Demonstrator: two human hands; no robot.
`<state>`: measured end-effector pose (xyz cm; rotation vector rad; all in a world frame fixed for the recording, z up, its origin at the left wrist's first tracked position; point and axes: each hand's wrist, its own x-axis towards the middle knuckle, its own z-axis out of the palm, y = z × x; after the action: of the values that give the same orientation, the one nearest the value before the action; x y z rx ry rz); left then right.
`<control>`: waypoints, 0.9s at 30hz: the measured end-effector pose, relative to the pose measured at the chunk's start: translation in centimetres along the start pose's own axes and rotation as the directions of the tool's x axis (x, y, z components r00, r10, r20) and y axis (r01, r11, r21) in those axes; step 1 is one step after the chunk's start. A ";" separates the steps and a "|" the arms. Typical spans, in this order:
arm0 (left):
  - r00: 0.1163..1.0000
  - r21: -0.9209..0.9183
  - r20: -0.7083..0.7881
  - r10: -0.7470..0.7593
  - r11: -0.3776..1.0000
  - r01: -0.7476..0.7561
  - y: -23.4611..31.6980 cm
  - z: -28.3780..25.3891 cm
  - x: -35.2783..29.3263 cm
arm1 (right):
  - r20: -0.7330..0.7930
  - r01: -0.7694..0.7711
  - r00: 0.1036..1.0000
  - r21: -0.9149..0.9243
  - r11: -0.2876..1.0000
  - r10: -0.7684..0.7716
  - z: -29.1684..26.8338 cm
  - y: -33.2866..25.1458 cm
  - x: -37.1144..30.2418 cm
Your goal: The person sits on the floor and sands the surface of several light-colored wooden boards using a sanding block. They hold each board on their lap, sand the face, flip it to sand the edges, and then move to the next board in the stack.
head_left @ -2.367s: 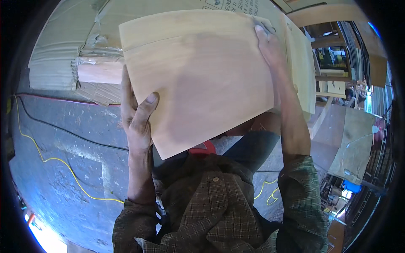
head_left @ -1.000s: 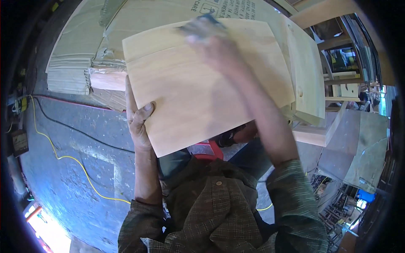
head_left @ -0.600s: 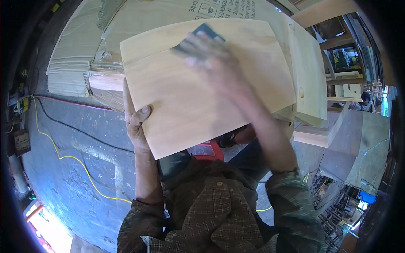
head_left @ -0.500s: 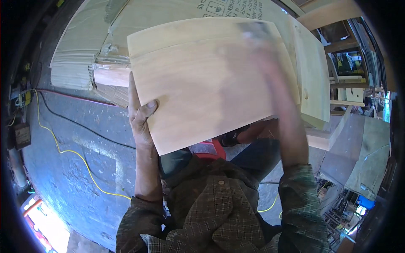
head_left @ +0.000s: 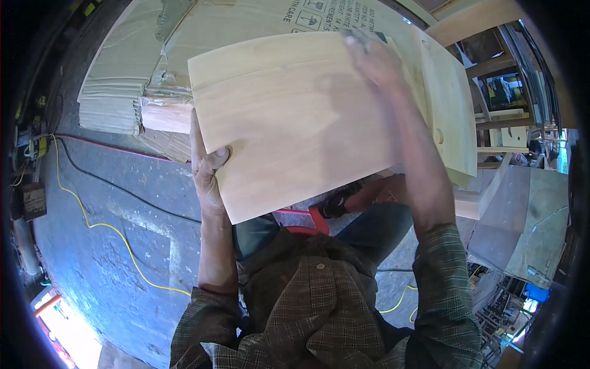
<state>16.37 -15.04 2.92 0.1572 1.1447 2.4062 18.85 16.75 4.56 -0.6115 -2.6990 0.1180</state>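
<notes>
A pale wooden board (head_left: 276, 129) lies tilted above my lap, its far side over a cardboard-covered surface. My left hand (head_left: 208, 175) grips the board's left edge, thumb on the upper face and fingers along the side and beneath. At the far right corner, my right hand (head_left: 378, 61) is pressed on the board with its fingers curled. Under those fingers is a small dark piece that looks like sandpaper (head_left: 381, 37), mostly hidden by the hand. The forearm casts a shadow across the board's right half.
Flattened cardboard (head_left: 227, 24) spreads beyond the board. More pale wooden pieces (head_left: 452, 104) stand at the right, near a rack of wood. A yellow cord (head_left: 123, 240) and a dark cable cross the floor at left. Part of a red stool (head_left: 316, 221) shows below the board.
My right hand has moved slightly away from me and left, to the board's far edge, with the dark piece under it. My left hand keeps its grip.
</notes>
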 end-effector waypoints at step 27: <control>1.000 0.034 -0.016 -0.002 0.999 0.002 -0.7 -1.3 0.6 | 0.088 -0.188 0.977 -0.063 0.980 0.193 -0.9 2.7 -0.7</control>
<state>15.66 -15.33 1.48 0.1474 1.1927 2.3918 20.86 18.90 4.75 -0.9027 -2.7355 0.1265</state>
